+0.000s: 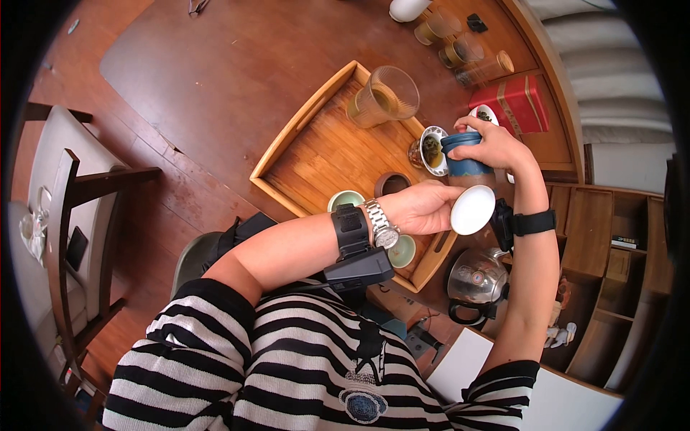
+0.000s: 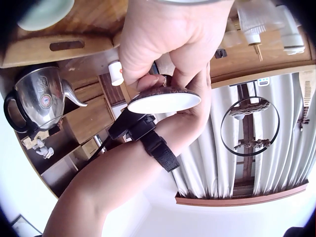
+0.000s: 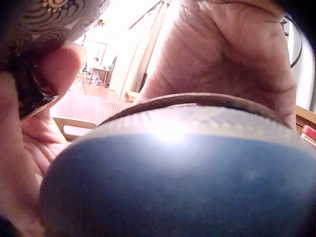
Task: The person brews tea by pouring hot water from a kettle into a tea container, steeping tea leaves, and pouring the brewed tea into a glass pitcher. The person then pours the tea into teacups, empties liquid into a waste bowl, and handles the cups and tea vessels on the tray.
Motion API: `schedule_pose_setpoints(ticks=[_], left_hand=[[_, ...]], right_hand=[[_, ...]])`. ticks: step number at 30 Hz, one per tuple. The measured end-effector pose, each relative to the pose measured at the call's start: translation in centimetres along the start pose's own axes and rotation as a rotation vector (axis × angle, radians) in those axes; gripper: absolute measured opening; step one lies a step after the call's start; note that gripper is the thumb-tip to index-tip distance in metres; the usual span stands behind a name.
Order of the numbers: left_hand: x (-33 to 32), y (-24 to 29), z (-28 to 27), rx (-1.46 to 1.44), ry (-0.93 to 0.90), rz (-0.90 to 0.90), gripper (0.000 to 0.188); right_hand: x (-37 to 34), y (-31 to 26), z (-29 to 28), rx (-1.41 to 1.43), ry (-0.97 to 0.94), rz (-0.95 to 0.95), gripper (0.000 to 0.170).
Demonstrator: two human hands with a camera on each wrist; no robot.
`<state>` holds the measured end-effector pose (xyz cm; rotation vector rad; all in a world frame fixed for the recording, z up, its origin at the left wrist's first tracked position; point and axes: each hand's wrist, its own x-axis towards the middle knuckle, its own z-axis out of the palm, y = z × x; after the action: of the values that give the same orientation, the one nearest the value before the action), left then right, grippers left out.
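Observation:
My left hand (image 1: pixel 424 207) pinches a lid by its knob, over the tray's right side. The lid (image 2: pixel 164 102) has a dark patterned top and a white underside. In the head view its white face shows beside the wrist watch. My right hand (image 1: pixel 496 146) grips a blue jar (image 1: pixel 466 164) with a brownish lower band, fingers across its upper part. Right beside the jar is a patterned white bowl (image 1: pixel 434 151) with wet tea leaves and yellowish liquid. The jar (image 3: pixel 177 187) fills the lower right wrist view. A white dish (image 1: pixel 486 113) with dark leaves is partly hidden behind the right hand.
A wooden tray (image 1: pixel 309 144) bears a ribbed glass pitcher (image 1: pixel 381 97), a brown cup (image 1: pixel 392 184) and pale green cups (image 1: pixel 346 199). A steel kettle (image 1: pixel 476 276) stands to the right. Behind are a red box (image 1: pixel 512 105) and several glass jars (image 1: pixel 460 52).

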<state>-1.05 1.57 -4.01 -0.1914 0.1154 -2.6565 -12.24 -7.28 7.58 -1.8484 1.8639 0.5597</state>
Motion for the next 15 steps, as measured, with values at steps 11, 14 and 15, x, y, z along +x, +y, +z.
schedule_pose_setpoints(ticks=[11,14,15], left_hand=[[0.1,-1.1,-0.8,0.305,0.082,0.045,0.031],[0.2,-1.3,-1.3,0.361,0.100,0.061,0.033],[0.1,-1.4,-1.2,0.406,0.158,0.053,0.037]], right_hand=[[-2.7,2.9,3.9,0.298,0.326,-0.204,0.060],[-3.3,4.2,5.5,0.447,0.433,-0.236,0.060],[-3.4,4.6,6.3,0.455,0.438,-0.234,0.060]])
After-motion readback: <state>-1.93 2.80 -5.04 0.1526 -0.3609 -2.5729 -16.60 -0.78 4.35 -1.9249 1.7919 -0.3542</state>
